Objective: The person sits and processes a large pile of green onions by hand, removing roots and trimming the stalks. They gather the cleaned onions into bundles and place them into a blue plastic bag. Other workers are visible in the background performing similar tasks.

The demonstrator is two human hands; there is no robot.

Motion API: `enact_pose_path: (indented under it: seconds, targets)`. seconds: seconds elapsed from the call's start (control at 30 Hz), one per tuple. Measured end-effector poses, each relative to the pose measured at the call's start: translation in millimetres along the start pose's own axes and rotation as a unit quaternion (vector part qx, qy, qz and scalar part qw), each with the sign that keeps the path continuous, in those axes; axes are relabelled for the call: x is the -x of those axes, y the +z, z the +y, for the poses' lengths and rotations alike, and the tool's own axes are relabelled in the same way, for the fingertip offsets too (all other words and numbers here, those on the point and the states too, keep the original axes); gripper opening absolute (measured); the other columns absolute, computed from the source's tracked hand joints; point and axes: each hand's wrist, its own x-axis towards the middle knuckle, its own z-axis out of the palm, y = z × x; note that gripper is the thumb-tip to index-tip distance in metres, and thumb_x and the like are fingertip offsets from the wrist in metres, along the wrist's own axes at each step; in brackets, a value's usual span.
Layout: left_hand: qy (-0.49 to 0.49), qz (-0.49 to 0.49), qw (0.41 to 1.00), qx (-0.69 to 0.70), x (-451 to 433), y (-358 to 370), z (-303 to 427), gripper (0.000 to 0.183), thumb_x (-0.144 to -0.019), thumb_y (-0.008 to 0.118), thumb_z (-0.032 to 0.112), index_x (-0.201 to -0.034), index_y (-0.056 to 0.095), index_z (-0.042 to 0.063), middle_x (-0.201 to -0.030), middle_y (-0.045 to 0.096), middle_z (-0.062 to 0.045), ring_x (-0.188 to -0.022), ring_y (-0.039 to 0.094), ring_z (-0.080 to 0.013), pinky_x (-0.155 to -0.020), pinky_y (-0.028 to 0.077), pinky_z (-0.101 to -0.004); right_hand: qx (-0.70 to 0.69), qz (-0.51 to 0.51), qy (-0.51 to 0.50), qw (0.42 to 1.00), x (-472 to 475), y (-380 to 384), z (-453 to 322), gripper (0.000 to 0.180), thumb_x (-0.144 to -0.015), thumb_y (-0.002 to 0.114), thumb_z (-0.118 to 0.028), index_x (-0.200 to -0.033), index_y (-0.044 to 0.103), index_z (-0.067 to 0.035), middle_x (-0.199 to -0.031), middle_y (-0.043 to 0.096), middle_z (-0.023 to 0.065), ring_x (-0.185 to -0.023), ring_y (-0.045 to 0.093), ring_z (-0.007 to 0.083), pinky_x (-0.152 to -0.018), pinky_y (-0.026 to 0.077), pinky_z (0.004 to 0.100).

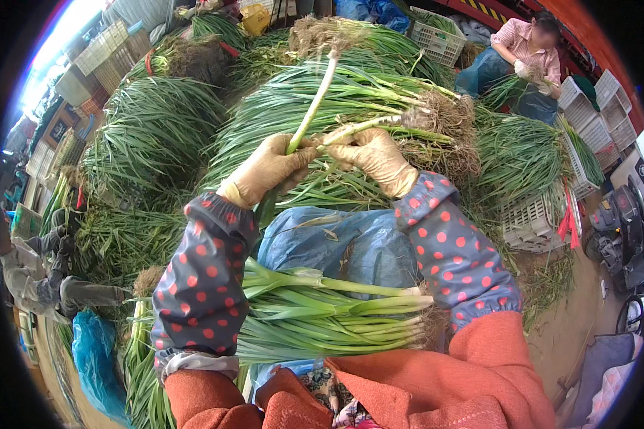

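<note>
My left hand [271, 166], in a tan glove, is closed around a long green onion stalk [317, 102] that stands upright, its rootlet end at the top. My right hand [373, 155], gloved alike, pinches a second, thinner stalk [359, 127] whose roots point right. Both hands meet in front of me above the large heap of green onions [300, 107], whose brown roots [445, 123] lie to the right. Across my lap, over blue plastic sheeting [343, 241], rests a bunch of cleaned green onions [333, 316] with pale root ends at the right.
Another onion heap [150, 134] stands at the left, above loose leaf scraps [123, 241]. A co-worker [531, 53] handles onions at the upper right; another person [48, 279] sits at far left. White plastic crates [536, 225] stand at the right, and a blue plastic bag [97, 359] lies lower left.
</note>
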Motion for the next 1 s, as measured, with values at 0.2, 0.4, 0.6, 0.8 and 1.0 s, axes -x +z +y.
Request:
enact_pose_path:
  seconds: [0.2, 0.4, 0.6, 0.8, 1.0]
  targets:
    - [-0.022, 0.025, 0.999, -0.037, 12, -24, -17, 0.022, -0.099, 0.055, 0.022, -0.106, 0.064, 0.003, -0.059, 0.039, 0.007, -0.047, 0.033, -0.0035, -0.042, 0.024, -0.0207, -0.008, 0.234, -0.029, 0.972, 36, -106, 6, 0.026, -0.086, 0.058, -0.006, -0.107, 0.067, 0.006, -0.091, 0.071, 0.0074, -0.061, 0.051, 0.0056, -0.06, 0.045, 0.02]
    - [-0.023, 0.031, 0.998, -0.045, -1, -22, -32, 0.021, -0.099, 0.054, 0.02, -0.102, 0.065, 0.003, -0.058, 0.042, 0.007, -0.046, 0.034, -0.0036, -0.042, 0.025, -0.0211, 0.76, 0.312, 0.246, 0.514, 91, -194, 11, 0.07, -0.082, 0.069, -0.035, -0.142, 0.042, -0.013, -0.147, 0.041, 0.0116, -0.128, 0.048, 0.0271, -0.1, 0.045, 0.0438]
    - [-0.02, 0.035, 0.995, -0.09, -15, 1, -26, 0.021, -0.099, 0.054, 0.02, -0.102, 0.066, 0.003, -0.057, 0.041, 0.007, -0.047, 0.035, -0.0033, -0.042, 0.026, -0.0211, 0.644, 0.145, -0.266, 0.703, 47, -84, -23, 0.051, -0.077, 0.072, -0.035, -0.123, 0.063, -0.015, -0.124, 0.061, 0.0073, -0.113, 0.058, 0.026, -0.1, 0.042, 0.0407]
    - [-0.04, -0.035, 0.995, -0.089, -1, -1, -14, 0.019, -0.097, 0.057, 0.02, -0.097, 0.068, 0.004, -0.059, 0.041, 0.009, -0.049, 0.034, -0.0014, -0.043, 0.026, -0.0214, 0.446, 0.222, -0.173, 0.85, 18, -81, 17, 0.022, -0.089, 0.062, -0.03, -0.084, 0.071, -0.01, -0.079, 0.07, 0.0057, -0.073, 0.066, 0.0272, -0.07, 0.051, 0.0375]
    - [0.064, 0.338, 0.852, -0.395, 17, -57, -36, 0.022, -0.09, 0.068, 0.028, -0.089, 0.068, 0.005, -0.065, 0.059, -0.002, -0.055, 0.052, -0.0151, -0.054, 0.044, -0.0318, 0.534, 0.223, 0.058, 0.813, 20, -118, 36, 0.044, -0.09, 0.054, -0.052, -0.091, 0.071, -0.012, -0.086, 0.071, 0.007, -0.08, 0.067, 0.0274, -0.075, 0.051, 0.0395]
